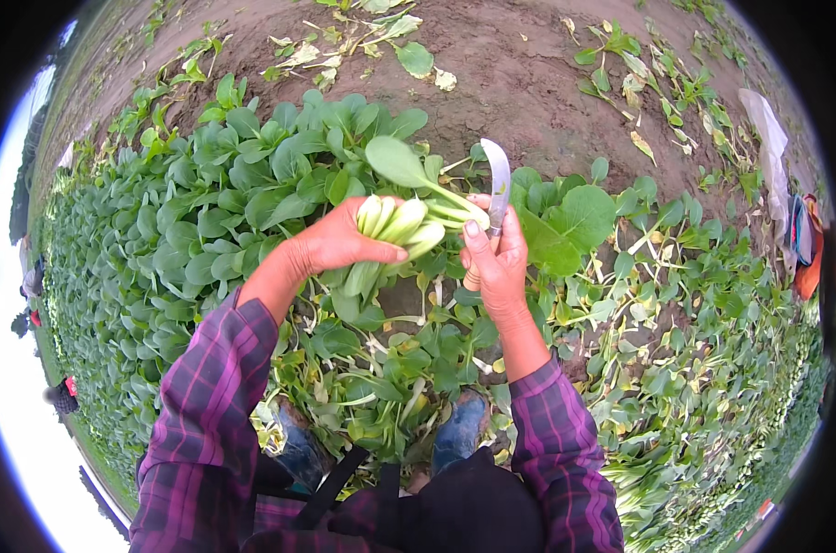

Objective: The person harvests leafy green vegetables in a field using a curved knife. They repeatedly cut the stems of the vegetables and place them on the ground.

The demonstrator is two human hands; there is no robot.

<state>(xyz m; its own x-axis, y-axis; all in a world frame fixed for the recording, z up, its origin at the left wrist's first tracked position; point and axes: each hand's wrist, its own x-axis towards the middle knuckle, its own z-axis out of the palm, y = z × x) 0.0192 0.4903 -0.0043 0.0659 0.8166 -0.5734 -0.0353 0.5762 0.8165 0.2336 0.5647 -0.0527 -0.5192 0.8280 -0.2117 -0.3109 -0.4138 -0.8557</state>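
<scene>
My left hand (342,235) grips a bunch of leafy greens (402,222), their pale green stem bases turned up and to the right, the leaves hanging below. In my right hand (497,266) is a curved-blade knife (499,173), held by its wooden handle with the blade pointing up. The right fingers and thumb also touch the white base of a single leafy stalk (459,200), just beside the blade. That stalk's broad leaf (395,160) reaches up and left above the bunch. Both hands are close together over the plant row.
Dense standing greens (203,228) fill the left. Cut leaves and yellowed scraps (639,304) litter the ground at right and around my boots (459,425). Bare soil (501,76) lies ahead. A plastic sheet (770,152) is at far right; a distant person (62,397) is at left.
</scene>
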